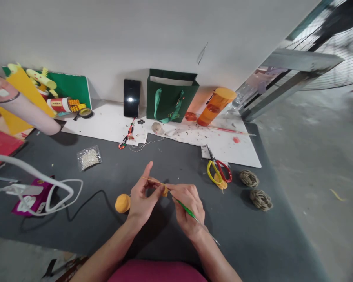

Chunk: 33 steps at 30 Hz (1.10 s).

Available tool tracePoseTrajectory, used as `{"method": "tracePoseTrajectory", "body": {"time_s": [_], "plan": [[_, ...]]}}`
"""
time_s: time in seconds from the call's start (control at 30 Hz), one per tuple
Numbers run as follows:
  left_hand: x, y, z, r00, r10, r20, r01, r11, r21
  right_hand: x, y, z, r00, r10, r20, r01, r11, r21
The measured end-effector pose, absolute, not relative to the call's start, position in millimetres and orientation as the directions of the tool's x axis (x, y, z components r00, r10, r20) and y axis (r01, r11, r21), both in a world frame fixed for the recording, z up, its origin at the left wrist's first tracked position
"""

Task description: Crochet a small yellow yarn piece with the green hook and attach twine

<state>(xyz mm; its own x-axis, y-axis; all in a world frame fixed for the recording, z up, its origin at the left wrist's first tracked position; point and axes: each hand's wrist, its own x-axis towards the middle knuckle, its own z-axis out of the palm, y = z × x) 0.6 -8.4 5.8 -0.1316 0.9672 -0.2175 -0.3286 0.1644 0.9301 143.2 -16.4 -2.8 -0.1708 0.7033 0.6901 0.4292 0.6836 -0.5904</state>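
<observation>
While the left hand (141, 199) pinches a small orange crochet piece (165, 191), forefinger raised with a yellow strand (148, 179) across it, the right hand (194, 199) is closed around a green-handled crochet hook (184, 208), its tip at the piece. An orange yarn ball (122, 203) lies on the dark tabletop (238, 235) just beside the left hand, and scissors (219, 172) lie nearby.

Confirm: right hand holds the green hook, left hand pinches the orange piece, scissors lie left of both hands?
No. The head view shows the scissors right of both hands, not left. The rest stands: right hand holds the green hook, left hand pinches the orange piece.
</observation>
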Motion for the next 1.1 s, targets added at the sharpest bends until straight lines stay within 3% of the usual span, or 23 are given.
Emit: {"method": "tracePoseTrajectory", "body": {"time_s": [0.1,0.2,0.33,0.43,0.87,1.1], "plan": [[2.3,-9.5,5.8,-0.049,0.960,-0.277,-0.456,0.225,0.861,142.1,-15.3,-4.4,-0.162,0.697,0.699,0.476,0.676,-0.563],[4.3,-10.3,6.8,0.086,0.930,-0.357,-0.616,0.331,0.715,141.5,-16.0,-3.1,-0.149,0.694,0.705,0.513,0.663,-0.545],[5.9,-11.1,6.4,0.253,0.875,-0.414,-0.714,0.457,0.530,140.4,-20.9,-2.5,-0.061,0.751,0.657,0.425,0.615,-0.664],[6.2,-11.4,5.0,0.287,0.854,-0.434,-0.742,0.485,0.463,139.4,-24.8,-5.1,0.012,0.811,0.585,0.352,0.544,-0.762],[3.0,-9.2,4.1,0.247,0.870,-0.426,-0.728,0.457,0.511,141.9,-26.0,-3.6,0.215,0.851,0.480,0.431,0.358,-0.828],[2.4,-9.1,6.0,0.180,0.903,-0.391,-0.702,0.397,0.592,139.1,-29.6,-8.2,0.082,0.823,0.562,0.308,0.516,-0.799]]}}
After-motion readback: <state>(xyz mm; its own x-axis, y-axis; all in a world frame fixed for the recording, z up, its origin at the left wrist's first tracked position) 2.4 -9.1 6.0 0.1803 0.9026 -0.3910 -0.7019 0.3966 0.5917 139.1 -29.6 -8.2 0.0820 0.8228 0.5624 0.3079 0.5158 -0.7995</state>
